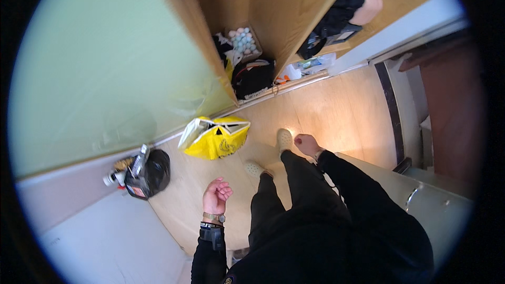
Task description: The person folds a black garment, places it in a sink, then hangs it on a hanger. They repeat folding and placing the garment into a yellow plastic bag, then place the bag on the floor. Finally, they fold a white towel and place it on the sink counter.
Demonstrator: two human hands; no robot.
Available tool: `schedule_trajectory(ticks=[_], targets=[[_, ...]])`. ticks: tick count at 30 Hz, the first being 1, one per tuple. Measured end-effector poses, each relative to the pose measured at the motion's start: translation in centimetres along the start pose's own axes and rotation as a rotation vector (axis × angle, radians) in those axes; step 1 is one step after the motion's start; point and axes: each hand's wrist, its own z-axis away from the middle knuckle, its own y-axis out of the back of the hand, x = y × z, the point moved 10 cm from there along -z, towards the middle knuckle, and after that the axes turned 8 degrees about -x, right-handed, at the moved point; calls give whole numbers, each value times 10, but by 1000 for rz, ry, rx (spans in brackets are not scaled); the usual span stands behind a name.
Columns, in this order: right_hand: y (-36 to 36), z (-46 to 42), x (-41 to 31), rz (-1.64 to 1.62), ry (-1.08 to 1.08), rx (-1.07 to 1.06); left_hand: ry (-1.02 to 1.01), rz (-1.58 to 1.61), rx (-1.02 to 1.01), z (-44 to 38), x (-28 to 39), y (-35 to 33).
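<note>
My left hand (216,196) hangs palm up over the wooden floor, fingers loosely curled and apart from the palm, with nothing in it. A watch (219,218) sits on that wrist. My right hand (308,144), curled into a loose fist, is beside my right clog (284,139); nothing shows inside it. Ahead of my feet, a yellow bag (217,142) with a white-edged, gaping top stands on the floor near the wardrobe. Neither hand touches it. To its left are a black plastic bag (158,173) and a clear plastic bottle (141,161).
The wardrobe (276,8) holds a box of pale round objects (244,41), a black bag (254,77) and dark items (335,12). A pale green panel (98,67) borders it on the left. At right stands a light cabinet (418,193) with a metal handle (411,198).
</note>
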Motion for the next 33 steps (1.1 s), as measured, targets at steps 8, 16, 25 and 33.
schedule_trajectory(ticks=[8, 16, 25, 33], targets=[[31, 120, 56, -138, -295, 19, 72, -350, -55, 12, -3, -70], [74, 169, 73, -398, -355, 26, 62, -1008, -116, -4, -23, -207], [98, 192, 156, -344, -424, 148, -133, -1209, -188, -37, -2, -291], [86, 226, 209, -486, -632, 310, -135, -1243, -374, -66, 11, -341]])
